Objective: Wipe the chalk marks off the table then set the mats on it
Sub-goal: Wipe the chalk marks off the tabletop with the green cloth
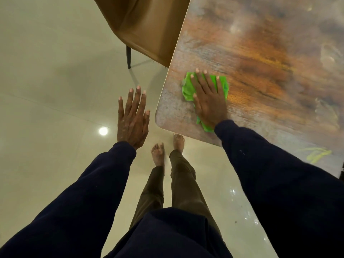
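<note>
Right hand (208, 101) flat, fingers spread, pressing a green cloth (188, 90) onto the surface (260, 53) near its rounded corner. Left hand (133, 120) open and empty, fingers splayed, hanging over the floor (46, 71) just beside that corner, not touching the surface.

Yellow-green chalk marks (318, 154) lying to the right of the cloth, along the near edge, partly behind the right sleeve (270, 174); long strokes slanting roughly with that edge. Paler smears further out toward the far right. Right hand clearly nearer; probably a sweep rightward along the near edge next. No mats in view. Brown chair (145, 28) tucked at the far left side.
</note>
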Motion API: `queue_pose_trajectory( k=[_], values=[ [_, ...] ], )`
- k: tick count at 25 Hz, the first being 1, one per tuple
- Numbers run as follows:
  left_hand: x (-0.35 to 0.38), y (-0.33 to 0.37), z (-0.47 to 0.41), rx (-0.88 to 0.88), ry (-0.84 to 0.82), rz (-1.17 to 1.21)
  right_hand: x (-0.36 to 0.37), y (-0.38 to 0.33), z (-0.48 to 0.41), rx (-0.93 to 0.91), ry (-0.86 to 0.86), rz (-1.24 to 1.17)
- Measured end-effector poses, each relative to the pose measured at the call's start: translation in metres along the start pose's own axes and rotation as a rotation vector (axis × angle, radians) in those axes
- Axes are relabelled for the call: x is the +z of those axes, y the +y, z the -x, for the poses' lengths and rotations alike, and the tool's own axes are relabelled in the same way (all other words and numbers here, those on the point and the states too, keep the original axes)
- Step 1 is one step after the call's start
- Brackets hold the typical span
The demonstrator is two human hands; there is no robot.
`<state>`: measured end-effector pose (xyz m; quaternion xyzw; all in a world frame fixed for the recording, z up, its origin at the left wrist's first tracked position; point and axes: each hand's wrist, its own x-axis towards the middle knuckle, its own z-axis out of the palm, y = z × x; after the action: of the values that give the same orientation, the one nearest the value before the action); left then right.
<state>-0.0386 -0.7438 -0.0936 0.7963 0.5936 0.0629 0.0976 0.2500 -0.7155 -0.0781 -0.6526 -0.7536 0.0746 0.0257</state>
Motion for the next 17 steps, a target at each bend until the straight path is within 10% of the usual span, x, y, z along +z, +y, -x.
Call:
queue_pose_trajectory(
  k=[8,12,17],
  values=[
    [-0.001,-0.007,0.013,-0.034,-0.007,0.017,0.02,-0.084,0.02,-0.252,-0.025,0.004],
    [0.002,0.003,0.008,-0.024,-0.012,0.045,0.019,-0.029,0.081,-0.466,-0.129,-0.006],
    [0.006,0.023,-0.011,0.003,0.009,0.094,0.001,0.056,0.054,-0.259,-0.08,0.011]
  ],
)
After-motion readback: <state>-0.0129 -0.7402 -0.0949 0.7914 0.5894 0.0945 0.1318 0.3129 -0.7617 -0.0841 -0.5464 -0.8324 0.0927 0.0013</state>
